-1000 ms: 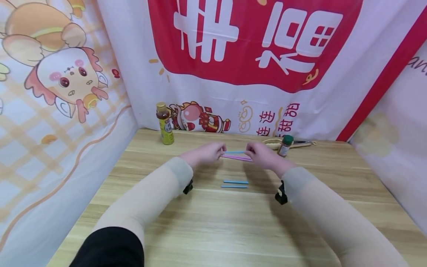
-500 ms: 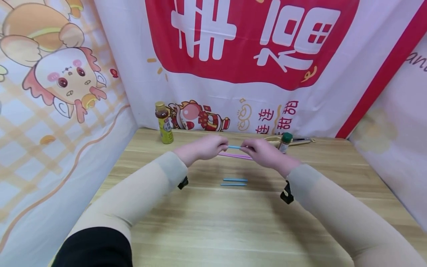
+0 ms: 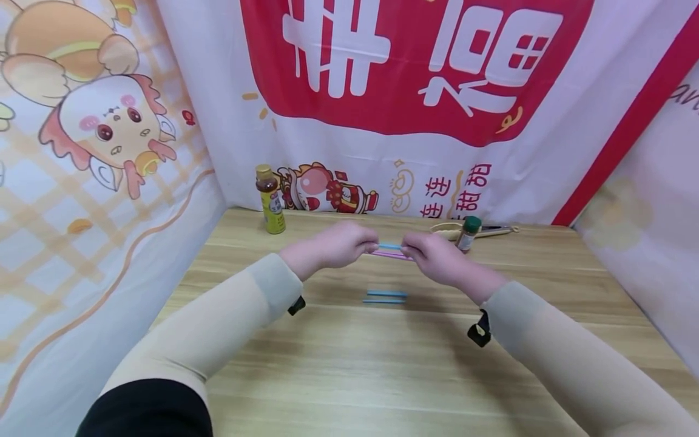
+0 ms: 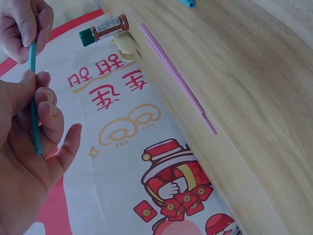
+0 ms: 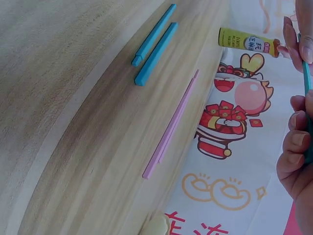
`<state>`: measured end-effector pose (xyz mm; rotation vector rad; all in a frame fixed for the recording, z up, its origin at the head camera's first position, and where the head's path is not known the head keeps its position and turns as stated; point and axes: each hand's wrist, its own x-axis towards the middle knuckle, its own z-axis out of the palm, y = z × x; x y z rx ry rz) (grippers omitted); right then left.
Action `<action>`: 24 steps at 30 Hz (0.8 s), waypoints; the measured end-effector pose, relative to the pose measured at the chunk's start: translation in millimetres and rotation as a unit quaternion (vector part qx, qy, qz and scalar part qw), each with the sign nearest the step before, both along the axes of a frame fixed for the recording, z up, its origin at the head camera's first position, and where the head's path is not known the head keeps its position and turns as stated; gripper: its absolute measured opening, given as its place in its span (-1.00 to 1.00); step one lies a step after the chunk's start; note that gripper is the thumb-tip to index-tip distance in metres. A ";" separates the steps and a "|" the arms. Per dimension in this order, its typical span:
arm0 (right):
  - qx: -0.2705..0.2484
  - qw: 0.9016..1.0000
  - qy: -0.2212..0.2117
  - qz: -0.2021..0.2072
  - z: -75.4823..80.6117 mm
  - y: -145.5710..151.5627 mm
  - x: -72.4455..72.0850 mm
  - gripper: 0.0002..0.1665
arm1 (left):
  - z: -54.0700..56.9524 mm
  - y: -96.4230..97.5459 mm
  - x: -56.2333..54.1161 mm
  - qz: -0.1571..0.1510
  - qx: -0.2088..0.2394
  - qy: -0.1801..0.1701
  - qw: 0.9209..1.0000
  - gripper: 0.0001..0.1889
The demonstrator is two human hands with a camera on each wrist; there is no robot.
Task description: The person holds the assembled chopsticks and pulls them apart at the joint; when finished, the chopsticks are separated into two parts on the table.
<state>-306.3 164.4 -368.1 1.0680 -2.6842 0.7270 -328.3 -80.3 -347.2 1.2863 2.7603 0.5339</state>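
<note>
A slim blue chopstick [image 3: 389, 246] stretches between both hands above the far part of the table. Its one end is pinched by my left hand [image 3: 347, 244], whose thumb lies along it in the left wrist view. My right hand [image 3: 437, 256] grips the other end between thumb and curled fingers. In the right wrist view two pink chopsticks [image 5: 168, 129] lie side by side, close to the table's back edge. Nearer to me, two short blue sticks [image 3: 386, 294] rest parallel on the wood; one has a narrower stepped end [image 5: 137, 60].
At the back left stands a yellow-labelled bottle [image 3: 273, 209] with a gold cap. A small jar with a green lid [image 3: 468, 235] is just beyond my right hand. Behind it lies a long tan and metal utensil [image 3: 498, 232]. Printed cloth [image 3: 349, 152] hangs along the back edge.
The blue chopstick has risen a little from near the pink ones. My left hand has shifted slightly up and right. The hands came closer together, then drew slightly apart.
</note>
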 end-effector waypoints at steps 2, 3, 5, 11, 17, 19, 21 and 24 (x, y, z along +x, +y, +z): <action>0.006 1.000 -0.001 -0.003 0.4 1.7 1.2 -0.80 | -1.0 -0.1 0.4 -0.005 0.002 0.001 1.000 -0.79; 0.011 1.000 -0.004 -0.006 0.8 3.6 1.1 -0.81 | -2.0 -1.4 -0.3 -0.006 0.002 -0.001 1.000 -0.78; 0.009 1.000 -0.006 -0.016 0.4 11.4 -1.3 -0.83 | -4.2 -8.4 -3.4 0.008 0.010 -0.009 1.000 -0.80; -0.034 0.992 -0.035 -0.116 -8.1 63.9 -15.0 -0.82 | -15.9 -52.2 -20.5 0.125 0.040 -0.037 0.991 -0.79; -0.028 0.984 -0.101 -0.145 -12.8 80.8 -19.3 -0.71 | -30.2 -76.4 -17.7 0.137 0.022 -0.111 0.984 -0.74; -0.011 0.987 -0.104 -0.120 -13.5 74.1 -19.3 -0.72 | -35.2 -76.3 -10.5 0.118 0.000 -0.160 0.980 -0.70; -0.001 0.991 -0.099 -0.089 -14.8 64.5 -19.6 -0.73 | -39.6 -73.5 -2.3 0.101 -0.017 -0.212 0.972 -0.67; 0.003 0.991 -0.115 -0.071 -18.1 46.4 -19.2 -0.77 | -45.6 -67.5 7.9 0.081 -0.039 -0.239 0.967 -0.77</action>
